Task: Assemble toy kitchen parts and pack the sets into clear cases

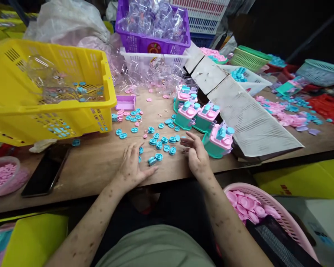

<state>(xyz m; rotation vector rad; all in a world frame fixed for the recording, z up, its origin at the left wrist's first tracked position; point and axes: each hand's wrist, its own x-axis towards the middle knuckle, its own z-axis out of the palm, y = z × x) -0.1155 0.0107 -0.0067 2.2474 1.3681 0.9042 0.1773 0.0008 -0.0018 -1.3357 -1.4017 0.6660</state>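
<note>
My left hand (132,167) lies flat on the wooden table (94,163), fingers spread, beside small blue round plastic parts (163,142). One blue part (153,160) sits just off its fingertips. My right hand (196,154) hovers with fingers loosely stretched over the table edge, holding nothing, next to a teal and pink toy unit (219,141). Three more toy units (196,113) stand behind it. A few small pink parts (128,113) lie further back.
A tilted yellow crate (50,92) stands at left. Behind are a purple basket (153,40) of clear plastic shells and a white basket (156,59). A black phone (46,170) lies at left. A pink basket (267,207) of pink discs sits at lower right. Cardboard (247,115) leans at right.
</note>
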